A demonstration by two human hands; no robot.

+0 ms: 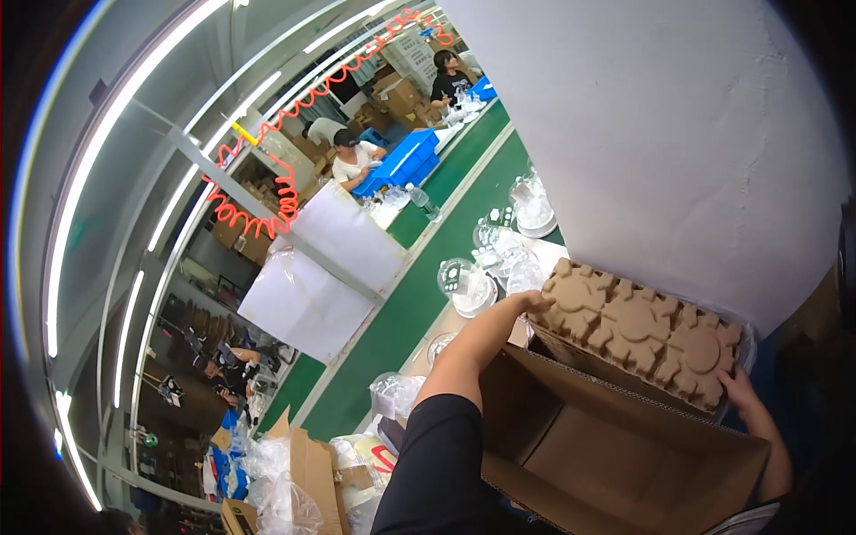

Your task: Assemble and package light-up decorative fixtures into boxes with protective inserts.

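Observation:
A brown moulded-pulp packing tray [631, 323], with round raised shapes along its top, lies beyond the far wall of an open cardboard box [615, 455]. Its left end is gripped by my left hand [538, 303], whose fingertips are partly hidden behind the pulp. At the near right corner, my right hand [738, 390] holds the tray's edge with the thumb on top. More layers seem to sit under the top one, though I cannot tell how many. The box's visible floor is bare brown cardboard. A rim of clear plastic shows beside the tray's right end.
Several clear domes with white bases [468, 287] stand on the green conveyor table [366, 357] at left. A large white panel [678, 143] rises behind the tray. Plastic-filled cartons [303, 473] sit lower left. Other people work near a blue bin [406, 162]; a red coiled hose [285, 192] hangs above.

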